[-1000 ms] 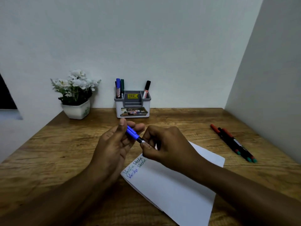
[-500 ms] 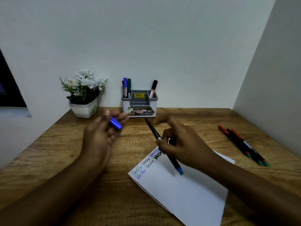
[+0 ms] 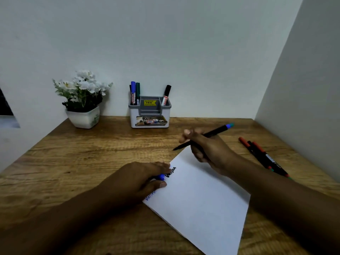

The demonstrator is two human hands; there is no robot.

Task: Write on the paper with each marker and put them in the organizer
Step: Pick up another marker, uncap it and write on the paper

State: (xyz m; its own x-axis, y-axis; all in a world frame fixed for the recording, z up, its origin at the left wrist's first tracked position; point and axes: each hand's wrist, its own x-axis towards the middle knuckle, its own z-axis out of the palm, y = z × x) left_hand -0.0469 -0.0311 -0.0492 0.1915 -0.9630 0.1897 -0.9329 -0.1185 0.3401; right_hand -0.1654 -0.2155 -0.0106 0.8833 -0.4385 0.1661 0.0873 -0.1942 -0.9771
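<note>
- The right hand (image 3: pixel 206 148) is curled closed around a slim black marker (image 3: pixel 211 134), raised just past the far corner of the paper (image 3: pixel 198 203).
- That marker slants: its bare writing tip points down and left toward the wooden desk (image 3: pixel 73 162), and its blue-green back end sticks up to the right. The tip looks clear of the paper, though motion blur makes this hard to judge.
- The left hand (image 3: pixel 139 179) lies palm down on the paper's left edge, fingers folded over a blue cap (image 3: pixel 161 177) of which only a small part shows.
- The paper lies at an angle on the desk, with dark handwriting beside the left fingertips and blue writing peeking out below the thumb.
- The organizer (image 3: pixel 150 115), a white and grey box, stands at the back of the desk against the wall, well apart from both hands.
- In its left compartment stand a blue marker (image 3: pixel 133 92) and a green marker (image 3: pixel 137 92), side by side; in its right compartment leans a black-capped marker (image 3: pixel 166 95).
- To the right of the paper a small bunch of spare markers (image 3: pixel 261 155) with red caps lies on the desk.
- A white pot of flowers (image 3: pixel 82 100) sits at the back left.
</note>
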